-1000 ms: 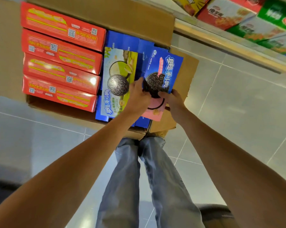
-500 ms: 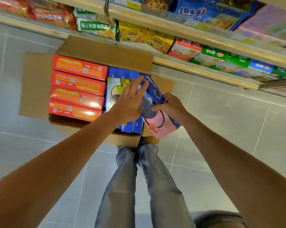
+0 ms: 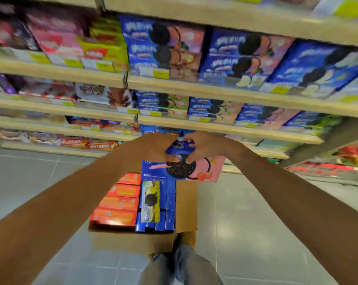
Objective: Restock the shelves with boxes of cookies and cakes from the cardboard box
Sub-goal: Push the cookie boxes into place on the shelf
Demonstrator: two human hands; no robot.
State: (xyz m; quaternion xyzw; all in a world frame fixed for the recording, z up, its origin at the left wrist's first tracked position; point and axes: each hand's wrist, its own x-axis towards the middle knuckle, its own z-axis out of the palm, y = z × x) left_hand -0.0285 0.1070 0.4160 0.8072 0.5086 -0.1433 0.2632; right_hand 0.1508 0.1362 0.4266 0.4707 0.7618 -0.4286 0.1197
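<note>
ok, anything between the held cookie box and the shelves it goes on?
Nothing visible. The left hand and right hand hold the cookie box in open air above the cardboard box, facing the shelves. The matching blue-and-pink boxes there look tightly packed, though. Blur hides whether a slot is free.

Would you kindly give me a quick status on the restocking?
Left hand and right hand both grip the cookie box. Held above the cardboard box, in front of the shelves. Path looks clear.
</note>
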